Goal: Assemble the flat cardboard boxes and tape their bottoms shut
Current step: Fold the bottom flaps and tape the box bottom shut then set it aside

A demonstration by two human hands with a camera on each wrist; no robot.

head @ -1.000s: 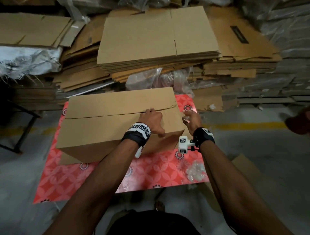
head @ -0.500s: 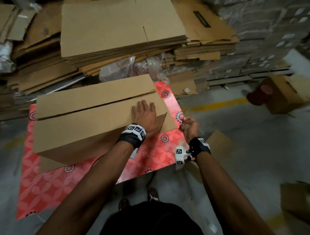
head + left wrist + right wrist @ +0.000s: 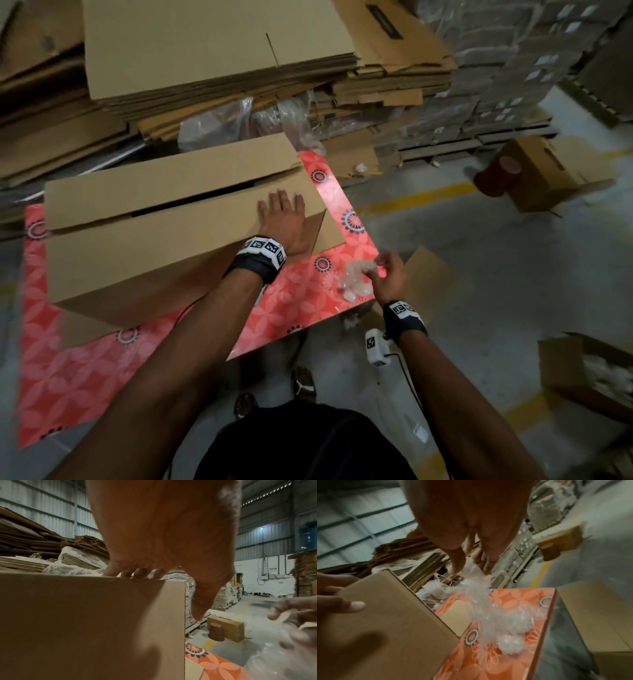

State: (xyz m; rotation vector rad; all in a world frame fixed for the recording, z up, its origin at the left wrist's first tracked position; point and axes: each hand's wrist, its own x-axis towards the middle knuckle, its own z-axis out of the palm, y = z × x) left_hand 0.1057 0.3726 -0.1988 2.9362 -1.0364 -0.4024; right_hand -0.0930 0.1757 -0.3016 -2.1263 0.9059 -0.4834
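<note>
A long brown cardboard box (image 3: 154, 246) lies on the red floral table (image 3: 102, 377), its two top flaps folded in with a dark gap between them. My left hand (image 3: 284, 219) presses flat on the near flap at the box's right end, fingers straight (image 3: 137, 573) and thumb hanging over the side. My right hand (image 3: 383, 274) is at the table's front right corner and pinches a crumpled wad of clear plastic (image 3: 352, 284). In the right wrist view the thumb and fingers (image 3: 469, 569) hold the top of the wad (image 3: 496, 615), which trails down onto the table. No tape roll is visible in either hand.
Stacks of flat cardboard (image 3: 219, 51) rise behind the table. On the floor to the right stand a small box (image 3: 541, 171) with a brown cylindrical stack (image 3: 496, 176) beside it. Another open box (image 3: 582, 373) sits near right. Flat cardboard (image 3: 428, 274) lies under the table's right edge.
My right hand has left the box's right end and dropped to the table corner, where it took hold of the clear plastic. My left hand flattened on the flap. A gap opened between the flaps.
</note>
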